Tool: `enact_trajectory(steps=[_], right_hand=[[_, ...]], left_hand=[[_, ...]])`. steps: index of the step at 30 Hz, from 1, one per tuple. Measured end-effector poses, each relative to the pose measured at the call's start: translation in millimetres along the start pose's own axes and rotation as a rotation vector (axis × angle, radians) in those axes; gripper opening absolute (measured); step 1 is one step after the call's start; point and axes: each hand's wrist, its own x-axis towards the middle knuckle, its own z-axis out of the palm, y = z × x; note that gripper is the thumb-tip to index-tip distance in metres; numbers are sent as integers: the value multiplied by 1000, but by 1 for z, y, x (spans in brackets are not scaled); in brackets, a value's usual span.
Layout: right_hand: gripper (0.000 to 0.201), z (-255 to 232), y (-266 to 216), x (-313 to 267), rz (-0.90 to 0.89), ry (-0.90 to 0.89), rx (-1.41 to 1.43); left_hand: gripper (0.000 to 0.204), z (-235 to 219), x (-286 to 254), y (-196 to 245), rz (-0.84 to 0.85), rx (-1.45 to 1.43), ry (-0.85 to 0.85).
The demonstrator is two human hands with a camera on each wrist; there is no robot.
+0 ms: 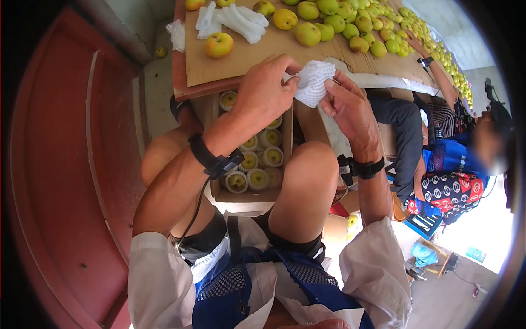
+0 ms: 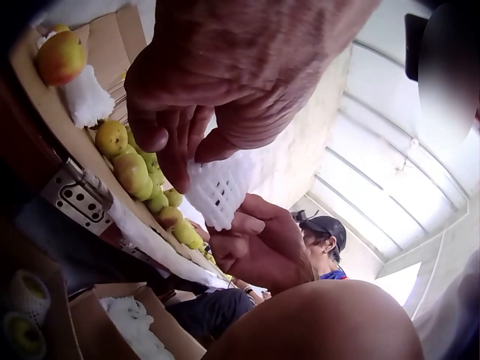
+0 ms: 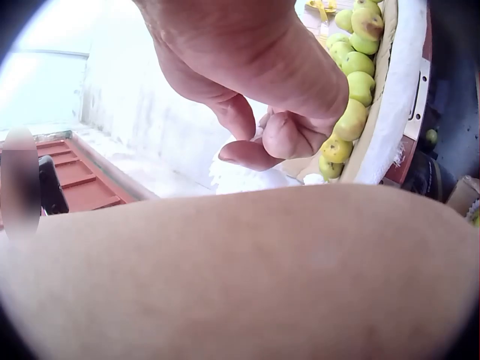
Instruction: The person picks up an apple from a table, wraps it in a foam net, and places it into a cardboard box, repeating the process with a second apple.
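White foam net sleeve point(image 1: 312, 82) pinched from both sides above the knees, just before the table edge: left hand point(image 1: 263, 93) with curled fingers on its left rim, right hand point(image 1: 350, 107) with thumb and fingertips on its right rim. Below, between the legs: open cardboard box point(image 1: 241, 194) of net-wrapped apples point(image 1: 257, 178), partly hidden by the left forearm. Beyond: cardboard-covered table point(image 1: 230, 68) with loose apples point(image 1: 350, 24) and spare foam nets point(image 1: 241, 22). At right: seated second person point(image 1: 449, 164).
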Motion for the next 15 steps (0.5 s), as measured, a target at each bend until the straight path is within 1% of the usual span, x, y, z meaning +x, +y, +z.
enact_trajectory(steps=[1, 4, 10, 15], right_hand=[[27, 0, -1, 1, 6, 13, -2], [26, -4, -2, 5, 12, 24, -20], [23, -13, -3, 15, 22, 63, -55], [23, -17, -7, 20, 38, 80, -97]], left_hand=[[20, 1, 2, 0, 44, 57, 32], [22, 1, 9, 2, 92, 78, 30], [26, 6, 19, 1, 133, 95, 32], [27, 9, 27, 2, 120, 76, 7]])
